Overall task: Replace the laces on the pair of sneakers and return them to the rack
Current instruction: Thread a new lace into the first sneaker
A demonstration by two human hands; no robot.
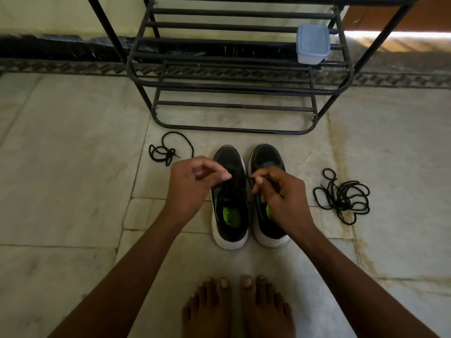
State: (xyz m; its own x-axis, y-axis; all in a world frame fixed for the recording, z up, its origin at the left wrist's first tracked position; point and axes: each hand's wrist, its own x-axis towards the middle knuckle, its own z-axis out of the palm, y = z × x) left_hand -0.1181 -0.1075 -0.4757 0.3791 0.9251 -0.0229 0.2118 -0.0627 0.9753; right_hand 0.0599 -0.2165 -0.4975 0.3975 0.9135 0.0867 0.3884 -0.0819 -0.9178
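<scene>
Two black sneakers with white soles stand side by side on the floor, toes toward the rack: the left sneaker (229, 211) and the right sneaker (266, 154). My left hand (192, 184) and my right hand (278, 191) hover over the left sneaker's eyelets. Each pinches an end of the black lace (249, 178) threaded on that shoe. A loose black lace (163, 152) lies on the floor to the left. A tangled pile of black laces (344, 196) lies to the right. My right hand hides part of the right sneaker's opening.
A black metal shoe rack (234, 84) stands just beyond the sneakers, against the wall. A pale blue lidded plastic box (312, 43) sits on its right side. My bare feet (236, 311) are at the bottom, close behind the shoes.
</scene>
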